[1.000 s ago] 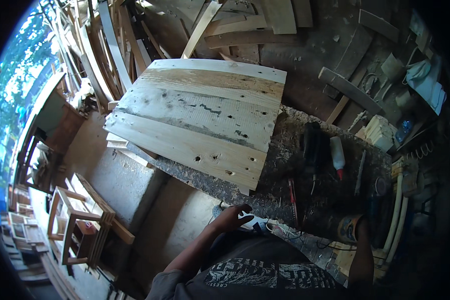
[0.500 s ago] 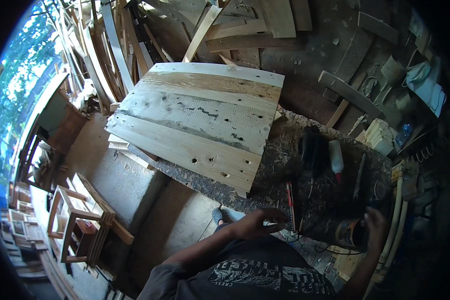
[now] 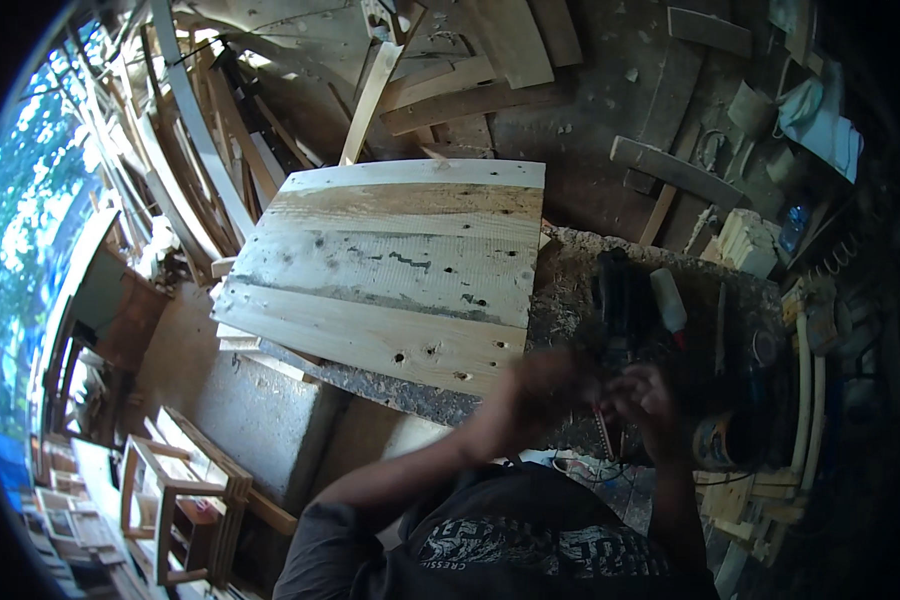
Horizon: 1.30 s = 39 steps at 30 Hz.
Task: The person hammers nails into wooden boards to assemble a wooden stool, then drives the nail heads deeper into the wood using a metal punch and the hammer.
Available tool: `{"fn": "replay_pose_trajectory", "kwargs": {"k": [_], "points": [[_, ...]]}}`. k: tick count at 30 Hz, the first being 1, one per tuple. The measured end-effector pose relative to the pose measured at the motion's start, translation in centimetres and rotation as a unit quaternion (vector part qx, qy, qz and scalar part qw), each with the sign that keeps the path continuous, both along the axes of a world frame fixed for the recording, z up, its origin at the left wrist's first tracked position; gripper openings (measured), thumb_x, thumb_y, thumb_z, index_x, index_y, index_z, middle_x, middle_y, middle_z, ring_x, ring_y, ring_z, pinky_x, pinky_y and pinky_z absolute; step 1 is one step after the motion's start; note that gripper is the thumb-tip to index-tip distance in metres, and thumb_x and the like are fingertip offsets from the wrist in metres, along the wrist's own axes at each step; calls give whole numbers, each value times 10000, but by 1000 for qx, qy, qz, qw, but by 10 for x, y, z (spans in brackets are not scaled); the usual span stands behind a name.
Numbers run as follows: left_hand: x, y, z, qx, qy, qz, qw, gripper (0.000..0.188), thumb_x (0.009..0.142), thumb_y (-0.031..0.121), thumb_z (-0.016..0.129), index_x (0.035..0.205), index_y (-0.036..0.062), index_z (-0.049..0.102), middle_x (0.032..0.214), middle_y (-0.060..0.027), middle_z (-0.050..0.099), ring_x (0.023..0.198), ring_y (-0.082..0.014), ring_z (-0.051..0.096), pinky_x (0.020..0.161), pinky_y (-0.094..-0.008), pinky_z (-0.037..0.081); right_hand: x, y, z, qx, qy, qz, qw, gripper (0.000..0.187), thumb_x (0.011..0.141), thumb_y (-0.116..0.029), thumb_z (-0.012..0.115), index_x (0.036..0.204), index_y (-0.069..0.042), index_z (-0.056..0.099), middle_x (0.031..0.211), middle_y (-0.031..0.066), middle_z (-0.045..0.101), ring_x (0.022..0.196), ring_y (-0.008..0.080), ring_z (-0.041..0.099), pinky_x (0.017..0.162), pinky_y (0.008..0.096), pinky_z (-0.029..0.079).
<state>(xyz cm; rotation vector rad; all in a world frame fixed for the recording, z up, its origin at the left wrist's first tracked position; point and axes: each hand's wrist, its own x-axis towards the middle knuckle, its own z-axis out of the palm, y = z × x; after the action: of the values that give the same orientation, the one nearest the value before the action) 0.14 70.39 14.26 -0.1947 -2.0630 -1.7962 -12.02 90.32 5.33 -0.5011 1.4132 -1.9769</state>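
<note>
L hand & R hand close together over workbench, fingers curled, blurred; can't tell if either grips anything. Nail-holed plank panel on bench, approx 10 o'clock from hands, long axis approx 9-to-3; L hand nearer, by its 4 o'clock corner, contact unclear. Red-tipped white squeeze bottle approx 12 o'clock from R hand.

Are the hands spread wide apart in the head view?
No, the left hand and right hand are close together near the dark workbench.
</note>
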Motion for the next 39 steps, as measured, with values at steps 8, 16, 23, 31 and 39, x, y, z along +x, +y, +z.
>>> {"fn": "replay_pose_trajectory", "kwargs": {"k": [8,16,23,31,39], "points": [[-63,-168,5,-154,-36,80,984,65,853,30,639,897,0,676,885,-89,715,825,-155,686,752,-296,533,6,-3,-201,493,470,-80,728,403,793,-233,714,1120,-43,576,1020,174,632,929,358,632,804,451,497],[-84,-166,-13,-268,-92,81,956,169,851,195,667,921,42,690,879,-106,698,818,-192,671,749,-339,515,2,-3,-233,603,461,-69,647,355,815,-212,663,1108,-29,582,1059,230,607,977,409,599,860,496,467],[-87,-172,-24,-321,-19,74,944,183,828,200,660,905,36,681,909,-143,658,858,-321,633,790,-388,503,-13,2,-214,515,304,-148,788,341,841,-246,659,1084,-26,565,964,185,629,879,365,627,742,458,491],[-89,-183,-34,-371,35,49,927,134,811,147,669,897,45,688,948,-96,674,942,-284,606,866,-364,495,-3,-55,33,266,233,-152,923,284,969,-223,557,1193,-53,519,791,2,550,627,56,499,520,235,417],[-90,-183,-37,-361,86,55,927,107,779,127,708,865,63,715,892,-77,701,899,-253,646,827,-356,520,17,-88,145,268,412,-96,866,405,997,-178,499,1380,-65,430,980,88,641,783,155,619,693,314,500]]}}
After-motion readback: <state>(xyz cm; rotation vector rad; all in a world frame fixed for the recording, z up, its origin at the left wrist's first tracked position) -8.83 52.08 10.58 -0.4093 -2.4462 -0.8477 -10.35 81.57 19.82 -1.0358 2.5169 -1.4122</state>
